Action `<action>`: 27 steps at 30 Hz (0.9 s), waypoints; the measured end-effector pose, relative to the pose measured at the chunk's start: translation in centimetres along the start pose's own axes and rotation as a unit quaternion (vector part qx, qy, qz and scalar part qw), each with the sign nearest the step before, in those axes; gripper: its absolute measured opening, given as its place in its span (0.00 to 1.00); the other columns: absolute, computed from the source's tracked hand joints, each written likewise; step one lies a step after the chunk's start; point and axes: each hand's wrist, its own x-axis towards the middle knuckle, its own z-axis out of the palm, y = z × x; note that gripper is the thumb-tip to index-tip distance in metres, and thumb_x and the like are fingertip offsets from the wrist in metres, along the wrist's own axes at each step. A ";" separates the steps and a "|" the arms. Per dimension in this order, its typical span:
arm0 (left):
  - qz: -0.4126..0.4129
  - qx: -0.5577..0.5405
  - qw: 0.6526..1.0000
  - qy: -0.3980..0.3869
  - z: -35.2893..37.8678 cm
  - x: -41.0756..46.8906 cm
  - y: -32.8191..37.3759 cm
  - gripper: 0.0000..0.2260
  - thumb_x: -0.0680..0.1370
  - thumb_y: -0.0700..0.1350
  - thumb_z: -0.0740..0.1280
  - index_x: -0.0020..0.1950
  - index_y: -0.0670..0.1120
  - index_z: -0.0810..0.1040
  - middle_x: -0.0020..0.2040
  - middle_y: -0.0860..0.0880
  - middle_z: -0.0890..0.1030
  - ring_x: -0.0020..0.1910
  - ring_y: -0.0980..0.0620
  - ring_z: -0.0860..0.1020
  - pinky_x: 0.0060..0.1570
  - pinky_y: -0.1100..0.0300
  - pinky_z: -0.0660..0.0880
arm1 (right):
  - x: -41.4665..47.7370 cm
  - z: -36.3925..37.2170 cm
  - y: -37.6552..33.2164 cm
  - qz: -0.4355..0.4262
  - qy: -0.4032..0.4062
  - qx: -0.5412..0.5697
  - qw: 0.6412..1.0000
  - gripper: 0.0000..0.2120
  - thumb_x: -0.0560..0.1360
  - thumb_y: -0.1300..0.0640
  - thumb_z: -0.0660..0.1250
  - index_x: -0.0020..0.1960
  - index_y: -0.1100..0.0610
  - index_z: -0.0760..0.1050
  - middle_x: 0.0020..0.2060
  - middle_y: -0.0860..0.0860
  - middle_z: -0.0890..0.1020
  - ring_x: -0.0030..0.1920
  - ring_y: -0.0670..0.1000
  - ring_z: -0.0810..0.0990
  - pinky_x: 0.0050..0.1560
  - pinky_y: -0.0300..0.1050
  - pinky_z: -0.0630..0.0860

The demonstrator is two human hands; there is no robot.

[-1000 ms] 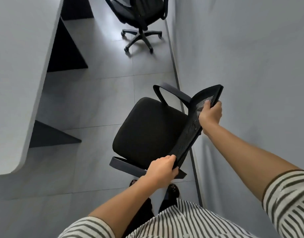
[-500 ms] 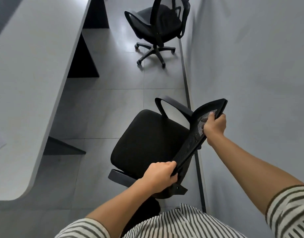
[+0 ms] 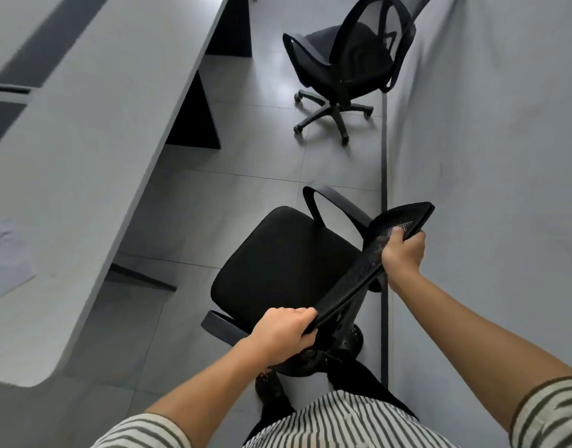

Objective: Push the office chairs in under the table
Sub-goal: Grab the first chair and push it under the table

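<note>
A black office chair with a mesh back stands right below me on the grey tile floor. My left hand grips the lower end of the top edge of its backrest. My right hand grips the upper end of that same edge. The seat faces the long grey table on the left, with a strip of floor between them. A second black mesh chair stands farther ahead, close to the wall, out from the table.
A grey wall runs along the right, close behind both chairs. Dark panel legs stand under the table. A pale sheet lies on the tabletop at the left. My dark shoes show below the chair.
The view has tilted up, so the far chair and more of the table show. Both hands keep their grip on the backrest; the near chair stays close to the wall.
</note>
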 end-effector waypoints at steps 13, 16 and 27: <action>-0.197 -0.059 0.976 0.078 -4.6 7.2 -1.6 0.10 0.79 0.52 0.57 0.52 0.48 0.72 0.42 0.51 0.80 0.39 0.48 0.78 0.39 0.53 0.74 | 7.5 8.8 -9.5 -0.058 -0.147 -0.077 0.984 0.18 0.81 0.54 0.55 0.64 0.66 0.63 0.58 0.62 0.76 0.51 0.59 0.76 0.50 0.47 0.70; -0.217 -0.055 0.969 0.104 -6.0 7.9 -3.5 0.09 0.79 0.53 0.57 0.53 0.49 0.72 0.38 0.53 0.78 0.36 0.49 0.78 0.36 0.55 0.73 | 8.1 11.6 -11.4 -0.070 -0.173 -0.072 0.980 0.18 0.81 0.55 0.55 0.65 0.65 0.62 0.58 0.62 0.76 0.56 0.61 0.77 0.51 0.48 0.71; -0.256 -0.037 0.958 0.121 -11.3 11.0 -11.6 0.11 0.80 0.53 0.55 0.54 0.48 0.71 0.39 0.50 0.81 0.34 0.49 0.79 0.36 0.55 0.76 | 11.3 19.8 -17.3 -0.070 -0.274 -0.092 0.955 0.12 0.79 0.52 0.59 0.56 0.59 0.62 0.43 0.53 0.73 0.44 0.56 0.79 0.28 0.45 0.78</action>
